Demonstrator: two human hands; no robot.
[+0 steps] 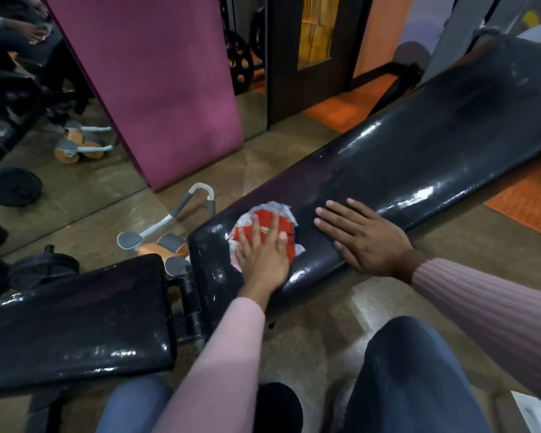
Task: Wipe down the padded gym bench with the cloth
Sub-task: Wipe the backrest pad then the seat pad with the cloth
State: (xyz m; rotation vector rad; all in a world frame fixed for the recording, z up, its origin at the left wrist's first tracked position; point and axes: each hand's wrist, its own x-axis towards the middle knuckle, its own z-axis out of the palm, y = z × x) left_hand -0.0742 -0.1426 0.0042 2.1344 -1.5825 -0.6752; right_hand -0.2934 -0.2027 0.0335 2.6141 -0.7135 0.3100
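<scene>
Padded gym bench (419, 145), black and glossy, is lying across the floor with a red-and-white cloth (272, 226) sitting near its lower end. The left hand (263, 254) is pressing the cloth flat, fingers spread, grip unclenched. Just beside it, the right hand (363, 235) is resting open-palmed on bare padding, holding nothing.

Black padded gym bench (419, 157), glossy vinyl, long pad angling up to the right w/ separate seat pad (75, 320) at left. On long pad's near end: red & white cloth (289, 228), flat under left hand (263, 254); right hand (363, 235) lies palm-down just beside it.
</scene>
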